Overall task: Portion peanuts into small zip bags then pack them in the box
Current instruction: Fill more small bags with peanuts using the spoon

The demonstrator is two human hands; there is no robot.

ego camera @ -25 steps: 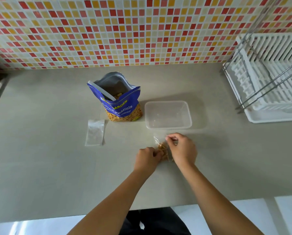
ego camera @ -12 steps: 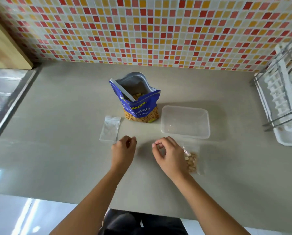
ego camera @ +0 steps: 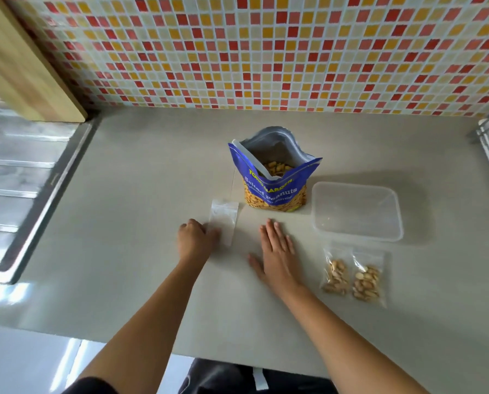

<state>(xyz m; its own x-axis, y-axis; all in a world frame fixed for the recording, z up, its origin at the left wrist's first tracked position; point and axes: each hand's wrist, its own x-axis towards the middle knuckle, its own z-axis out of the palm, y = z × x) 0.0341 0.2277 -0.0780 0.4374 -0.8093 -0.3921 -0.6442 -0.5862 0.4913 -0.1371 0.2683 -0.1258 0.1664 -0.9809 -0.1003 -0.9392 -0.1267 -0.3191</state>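
Nearest you, right of the peanut pouch (ego camera: 274, 177), two filled zip bags (ego camera: 351, 275) now lie below the empty box (ego camera: 357, 210). Your right hand (ego camera: 277, 251) has let go, flat open; left hand (ego camera: 195, 240) fingers curl onto the empty zip bag (ego camera: 224, 217). Third portion next.

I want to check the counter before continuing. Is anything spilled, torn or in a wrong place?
Nothing stands out. The peanut bag stands upright and open, no loose nuts show on the counter, and two filled zip bags lie side by side in front of the empty box.
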